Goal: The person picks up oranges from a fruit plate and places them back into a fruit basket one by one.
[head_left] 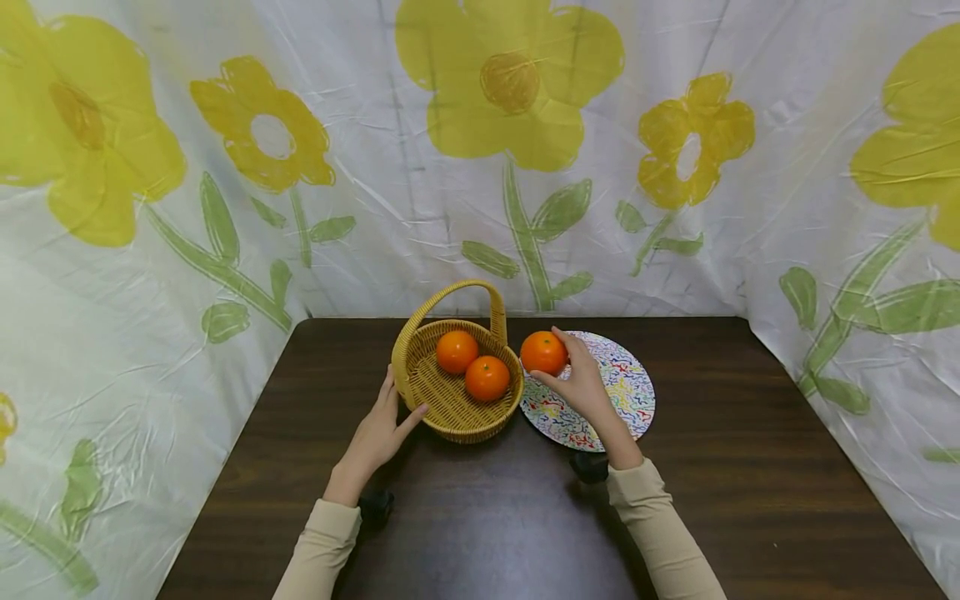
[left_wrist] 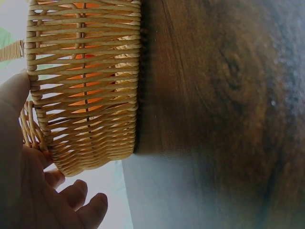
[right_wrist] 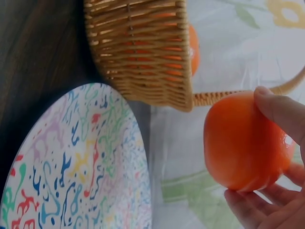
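Note:
A round wicker basket (head_left: 462, 425) with a tall arched handle stands at the back of the table, with two smooth orange fruits, one farther back (head_left: 457, 352) and one nearer (head_left: 487, 379), inside. My left hand (head_left: 378, 433) holds the basket's left side, thumb at the rim and fingers near the handle's foot; in the left wrist view its outer fingers (left_wrist: 93, 210) are off the wicker. Between thumb and fingers, my right hand (head_left: 583, 382) grips a third orange fruit (right_wrist: 245, 143), raised over the left part of a round plate (head_left: 630, 392), close to the basket's right rim.
The plate carries multicoloured squiggles on white and lies just right of the basket. Beneath everything is a dark wood-grain table (head_left: 720, 467). A white curtain (head_left: 360, 250) printed with yellow flowers hangs behind and along both sides.

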A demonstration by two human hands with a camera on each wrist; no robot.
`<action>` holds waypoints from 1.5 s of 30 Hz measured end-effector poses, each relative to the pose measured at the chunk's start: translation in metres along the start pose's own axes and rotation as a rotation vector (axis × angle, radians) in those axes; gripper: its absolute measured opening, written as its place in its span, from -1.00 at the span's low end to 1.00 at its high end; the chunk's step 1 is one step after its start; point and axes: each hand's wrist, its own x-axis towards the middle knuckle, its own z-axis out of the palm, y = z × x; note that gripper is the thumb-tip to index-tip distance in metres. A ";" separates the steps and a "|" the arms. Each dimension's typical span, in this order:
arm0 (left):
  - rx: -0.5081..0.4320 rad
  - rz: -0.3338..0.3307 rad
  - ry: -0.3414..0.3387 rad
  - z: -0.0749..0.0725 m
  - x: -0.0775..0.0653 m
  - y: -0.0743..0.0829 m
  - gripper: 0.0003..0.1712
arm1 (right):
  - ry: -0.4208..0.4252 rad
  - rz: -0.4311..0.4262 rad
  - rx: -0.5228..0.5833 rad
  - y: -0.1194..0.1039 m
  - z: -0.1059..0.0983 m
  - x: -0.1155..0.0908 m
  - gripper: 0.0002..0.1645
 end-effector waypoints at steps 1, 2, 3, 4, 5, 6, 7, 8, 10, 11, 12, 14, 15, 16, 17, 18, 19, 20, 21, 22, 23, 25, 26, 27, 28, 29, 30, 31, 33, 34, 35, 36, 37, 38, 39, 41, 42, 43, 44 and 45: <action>0.001 0.001 -0.001 0.000 0.000 0.000 -0.08 | -0.004 -0.003 0.000 -0.001 0.001 0.000 -0.03; 0.001 0.001 0.000 0.000 0.000 0.000 -0.08 | -0.008 -0.004 0.001 -0.001 0.001 0.001 -0.03; 0.002 0.001 -0.001 0.000 0.000 0.000 -0.08 | -0.011 -0.001 0.002 -0.001 0.002 0.001 -0.03; 0.002 0.002 -0.001 0.000 0.001 0.000 -0.08 | -0.015 -0.002 0.010 -0.002 0.002 0.001 -0.03; 0.002 0.002 -0.002 0.000 0.001 0.000 -0.08 | -0.020 0.001 0.015 -0.003 0.003 0.001 -0.03; 0.003 0.002 -0.003 0.000 0.001 0.000 -0.08 | -0.026 0.002 0.018 -0.003 0.004 0.001 -0.03; 0.004 0.002 -0.002 0.000 0.001 0.000 -0.07 | -0.031 -0.003 0.023 -0.003 0.005 0.002 -0.03; 0.005 0.002 0.000 0.000 0.001 0.000 -0.07 | -0.034 -0.006 0.025 -0.004 0.006 0.002 -0.03; 0.006 0.002 0.002 0.000 0.001 0.000 -0.07 | -0.034 -0.023 0.025 -0.004 0.008 0.003 -0.04; 0.007 0.002 0.003 0.000 0.000 0.000 -0.07 | -0.035 -0.030 0.021 -0.004 0.010 0.003 -0.05; 0.007 0.003 0.005 0.000 0.000 0.000 -0.07 | -0.034 -0.039 0.018 -0.005 0.011 0.003 -0.05; 0.004 0.004 0.007 0.000 -0.001 0.000 -0.07 | -0.034 -0.055 0.014 -0.006 0.013 0.003 -0.06; 0.003 0.004 0.007 0.000 -0.001 -0.001 -0.07 | -0.037 -0.064 0.012 -0.007 0.014 0.003 -0.06; 0.004 0.003 0.008 0.000 -0.002 -0.001 -0.07 | -0.040 -0.072 0.015 -0.008 0.015 0.003 -0.06; 0.004 0.003 0.010 0.000 -0.002 -0.001 -0.07 | -0.046 -0.078 0.014 -0.010 0.016 0.003 -0.06; 0.004 0.001 0.010 0.000 -0.002 -0.001 -0.07 | -0.051 -0.083 0.013 -0.011 0.017 0.003 -0.06; 0.005 0.000 0.010 0.000 -0.002 -0.001 -0.06 | -0.056 -0.090 0.014 -0.013 0.018 0.003 -0.07; 0.007 -0.002 0.011 0.001 -0.002 -0.001 -0.06 | -0.060 -0.098 0.008 -0.014 0.019 0.002 -0.07; 0.008 -0.002 0.012 0.001 -0.002 -0.001 -0.06 | -0.066 -0.106 0.005 -0.015 0.020 0.002 -0.07; 0.009 -0.002 0.013 0.001 -0.002 -0.001 -0.06 | -0.071 -0.109 0.006 -0.017 0.021 0.001 -0.07; 0.007 0.000 0.015 0.001 -0.002 -0.001 -0.06 | -0.074 -0.117 0.003 -0.018 0.021 0.001 -0.07; 0.008 0.004 0.018 0.002 -0.002 -0.001 -0.05 | -0.083 -0.121 0.003 -0.021 0.022 0.001 -0.07; 0.008 0.007 0.021 0.002 -0.001 -0.001 -0.05 | -0.086 -0.125 0.003 -0.022 0.023 0.000 -0.06; 0.007 0.009 0.021 0.002 -0.001 -0.001 -0.05 | -0.089 -0.125 0.010 -0.024 0.023 0.000 -0.06; 0.009 0.011 0.022 0.002 -0.001 -0.001 -0.05 | -0.090 -0.129 0.015 -0.026 0.024 0.000 -0.06; 0.011 0.012 0.024 0.002 -0.001 -0.001 -0.05 | -0.090 -0.138 0.017 -0.027 0.024 0.001 -0.06; 0.013 0.012 0.024 0.002 0.000 -0.001 -0.05 | -0.093 -0.143 0.015 -0.029 0.025 0.001 -0.07; 0.014 0.012 0.025 0.002 -0.001 -0.001 -0.05 | -0.097 -0.156 0.018 -0.030 0.025 0.001 -0.08; 0.013 0.012 0.025 0.002 -0.001 -0.002 -0.05 | -0.108 -0.180 0.023 -0.034 0.027 0.001 -0.08; 0.013 0.013 0.026 0.002 -0.001 -0.001 -0.05 | -0.115 -0.194 0.026 -0.036 0.028 0.000 -0.09; 0.011 0.013 0.027 0.002 -0.001 -0.001 -0.05 | -0.121 -0.206 0.023 -0.037 0.029 0.000 -0.09; 0.009 0.013 0.027 0.002 -0.001 -0.001 -0.06 | -0.128 -0.213 0.017 -0.039 0.030 0.000 -0.09; 0.008 0.014 0.026 0.002 -0.001 -0.001 -0.06 | -0.133 -0.220 0.020 -0.040 0.031 0.000 -0.09; 0.007 0.013 0.024 0.002 -0.001 -0.001 -0.06 | -0.141 -0.222 0.012 -0.041 0.032 0.000 -0.09; 0.006 0.011 0.021 0.002 -0.001 -0.002 -0.06 | -0.147 -0.225 0.007 -0.042 0.034 -0.001 -0.09; 0.008 0.008 0.017 0.001 -0.001 -0.001 -0.06 | -0.156 -0.226 -0.003 -0.044 0.036 -0.001 -0.09; 0.009 0.009 0.016 0.001 -0.001 -0.001 -0.06 | -0.161 -0.225 -0.003 -0.045 0.038 -0.002 -0.08; 0.009 0.008 0.013 0.001 -0.001 -0.001 -0.06 | -0.165 -0.228 -0.002 -0.045 0.039 -0.002 -0.08; 0.010 0.007 0.013 0.001 -0.001 -0.001 -0.06 | -0.169 -0.230 -0.004 -0.045 0.040 -0.002 -0.08; 0.012 0.007 0.013 0.001 -0.001 -0.001 -0.06 | -0.170 -0.239 -0.004 -0.045 0.042 -0.002 -0.08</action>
